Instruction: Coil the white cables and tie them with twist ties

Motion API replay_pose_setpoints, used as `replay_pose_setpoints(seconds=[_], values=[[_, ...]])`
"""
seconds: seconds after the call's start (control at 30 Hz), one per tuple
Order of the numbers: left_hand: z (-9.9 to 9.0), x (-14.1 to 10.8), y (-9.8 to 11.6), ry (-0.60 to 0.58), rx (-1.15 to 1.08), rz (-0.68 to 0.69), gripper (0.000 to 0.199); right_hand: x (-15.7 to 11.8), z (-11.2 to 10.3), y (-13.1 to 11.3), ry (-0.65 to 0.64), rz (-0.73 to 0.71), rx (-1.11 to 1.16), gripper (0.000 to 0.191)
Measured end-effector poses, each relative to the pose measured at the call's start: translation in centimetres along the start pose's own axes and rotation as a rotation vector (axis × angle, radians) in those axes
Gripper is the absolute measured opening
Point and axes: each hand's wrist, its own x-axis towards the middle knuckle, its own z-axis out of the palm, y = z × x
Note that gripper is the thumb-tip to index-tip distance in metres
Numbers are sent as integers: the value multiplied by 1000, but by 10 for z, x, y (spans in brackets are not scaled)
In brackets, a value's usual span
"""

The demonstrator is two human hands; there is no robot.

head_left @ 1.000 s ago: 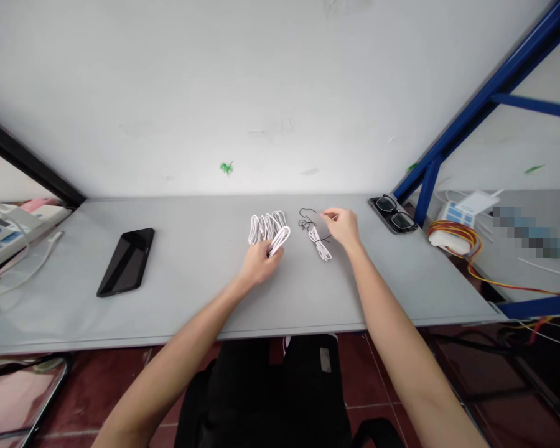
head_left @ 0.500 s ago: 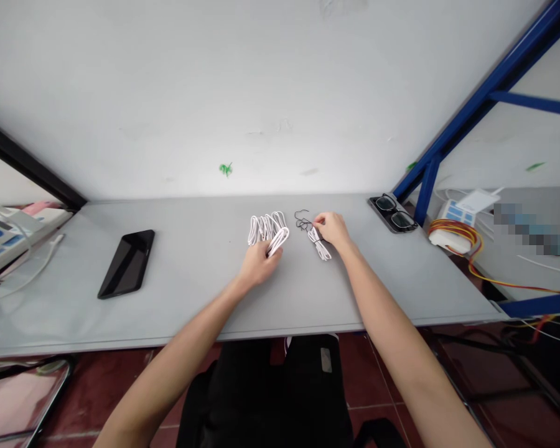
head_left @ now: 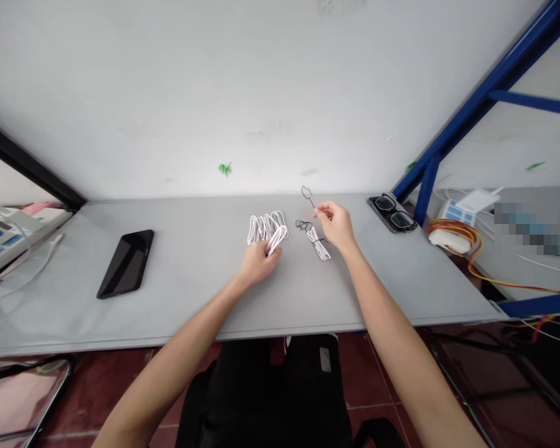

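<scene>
Around a coiled white cable [head_left: 277, 235] the fingers of my left hand [head_left: 256, 260] are closed, low over the grey table. More white cable coils [head_left: 260, 226] lie just beyond that hand, touching or close to the held one. My right hand [head_left: 336, 224] pinches a thin black twist tie [head_left: 307, 193], raised above the table with its bent end pointing up. Below it lies a single white cable bundle [head_left: 318, 244], with a black tie round its middle. Several more black twist ties [head_left: 303, 224] rest in a tangle at that bundle's top end.
A black phone [head_left: 126, 264] lies on the table [head_left: 191, 236] at left. Glasses [head_left: 396, 211] sit on a dark case at the right, beside a blue metal frame [head_left: 428, 186]. Power strips [head_left: 452, 233] and red-yellow wires are beyond it. A wall stands behind.
My right hand has lifted slightly off the cable bundle, bringing a black twist tie up out of the tangle. My left hand stays nearly still with its coil.
</scene>
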Motion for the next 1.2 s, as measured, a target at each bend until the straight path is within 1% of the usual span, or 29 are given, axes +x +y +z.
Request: replay_pose_setpoints(seconds=[0.07,0.13,0.17,0.23,0.33,0.47,0.6,0.7,0.87,0.93,1.0,1.03,1.1,1.17,1.2], values=[[0,1,0,1,-20,0,35,-11,10,-13,-98,-13,201,21],[0,1,-1,5,-54,4,33,-24,21,-26,-233,-1,307,25],[0,2,-1,8,-76,4,33,-29,25,-31,-288,-1,337,25],[-1,2,-2,8,-128,4,33,-37,32,-38,-358,-3,378,23],[-3,3,-4,-4,-185,-6,33,-42,37,-42,-424,-20,375,20],[-5,3,-2,-12,-216,-3,32,-43,38,-39,-465,-53,329,15],[-10,0,3,-6,-319,8,32,-42,37,-36,-467,-74,259,12],[-12,0,3,-22,-399,-13,42,-43,34,-38,-500,-72,206,12],[-10,4,-8,-101,-614,-97,68,-46,31,-42,-572,-96,166,12],[-9,5,-9,-118,-627,-110,72,-46,31,-41,-588,-85,186,13],[-10,5,-8,-128,-615,-94,69,-47,32,-40,-598,-43,222,13],[-11,5,-6,-130,-606,-80,68,-47,32,-40,-602,-18,244,15],[-13,4,-2,-125,-581,-50,65,-47,32,-40,-603,11,282,30],[-13,4,0,-115,-550,-29,64,-48,32,-41,-596,-11,275,49],[-12,4,0,-107,-534,-23,64,-48,32,-42,-588,-39,245,54]])
